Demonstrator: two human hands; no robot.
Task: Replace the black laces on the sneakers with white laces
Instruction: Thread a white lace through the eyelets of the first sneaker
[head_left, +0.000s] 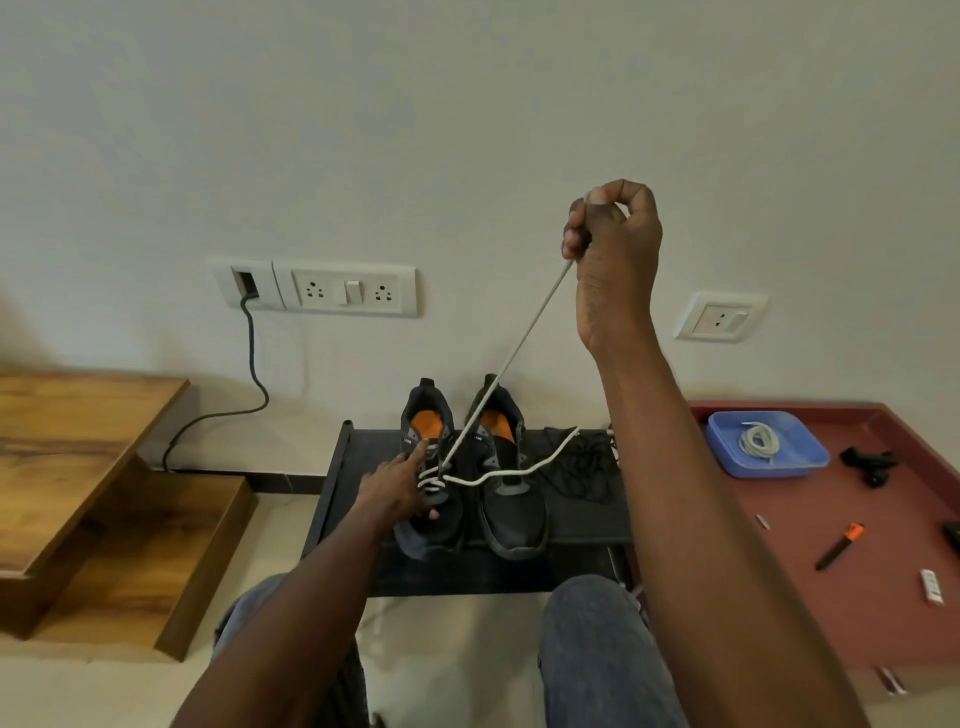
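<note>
Two black sneakers with orange insoles stand side by side on a low black stand (571, 525). The left sneaker (431, 499) has a white lace (519, 343) threaded through its lower eyelets. My right hand (613, 234) is raised high and grips one end of that lace, pulling it taut. The lace's other end trails loosely to the right across the right sneaker (511, 499). My left hand (397, 488) rests on the left sneaker, holding it down. A heap of black laces (584, 462) lies on the stand to the right of the shoes.
A blue tray (800, 441) with another white lace (759, 440) sits on a red table (831, 597) at right, with a black-orange tool (840, 545) and small items. Wooden steps (93, 493) stand at left. A black cable (228, 410) hangs from a wall socket.
</note>
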